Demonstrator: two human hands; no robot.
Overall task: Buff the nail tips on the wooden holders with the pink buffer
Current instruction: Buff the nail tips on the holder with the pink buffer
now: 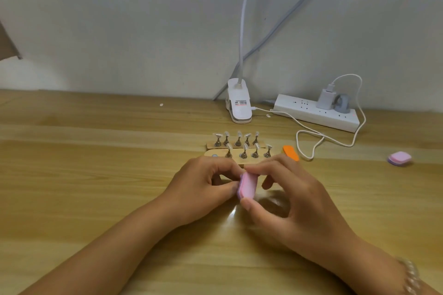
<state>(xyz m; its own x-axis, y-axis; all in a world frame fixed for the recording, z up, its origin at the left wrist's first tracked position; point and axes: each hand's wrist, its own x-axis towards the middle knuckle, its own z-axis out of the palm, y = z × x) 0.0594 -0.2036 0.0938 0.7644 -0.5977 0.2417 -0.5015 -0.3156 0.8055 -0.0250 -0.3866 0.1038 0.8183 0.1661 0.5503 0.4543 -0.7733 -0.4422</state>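
Over glossy tabletop (96, 175), oblong pink buffer (247, 185)

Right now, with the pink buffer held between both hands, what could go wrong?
The right hand pinches the pink buffer close to the near wooden holder; a slip forward could topple its nail tips.
Whatever the left hand presses against the buffer is hidden, probably small, and might flick away.
The white cable loops near the right hand and could snag.
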